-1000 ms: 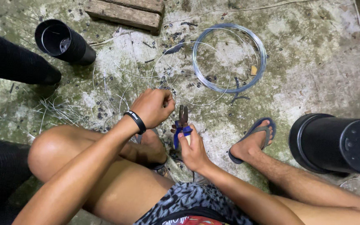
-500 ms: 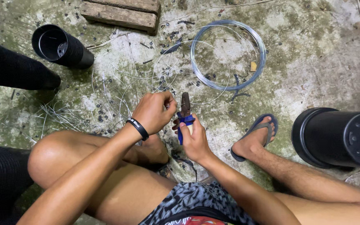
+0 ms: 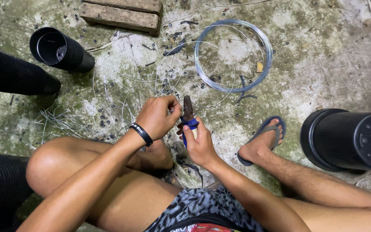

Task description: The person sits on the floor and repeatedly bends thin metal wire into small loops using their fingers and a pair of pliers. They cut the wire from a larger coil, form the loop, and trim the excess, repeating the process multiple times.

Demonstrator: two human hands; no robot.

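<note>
While the person sits on the stained concrete floor (image 3: pixel 323 64) with knees spread, both hands meet just in front of the body, and the step in hand looks like cutting or bending a short length of thin wire with pliers. The right hand (image 3: pixel 200 146) is wrapped around the blue handles of the pliers (image 3: pixel 188 114), fingers curled shut on the grips, the dark nose pointing away from the body. The left hand (image 3: pixel 157 116), wearing a black wristband (image 3: pixel 141 134), sits just beside the nose with fingertips pinched together, probably on a strand of wire, though the strand itself is too thin to make out there. Loose wire loops (image 3: pixel 121 92) and cut pieces (image 3: pixel 61 118) lie scattered on the floor ahead of the left knee, and a neat wire coil (image 3: pixel 202 75) rests farther out, well apart from the hands. As a judgement, the next move calls for steadying the strand at the nose while the right hand squeezes. Black plastic pots (image 3: pixel 61 49) lie on their sides to either flank.
</note>
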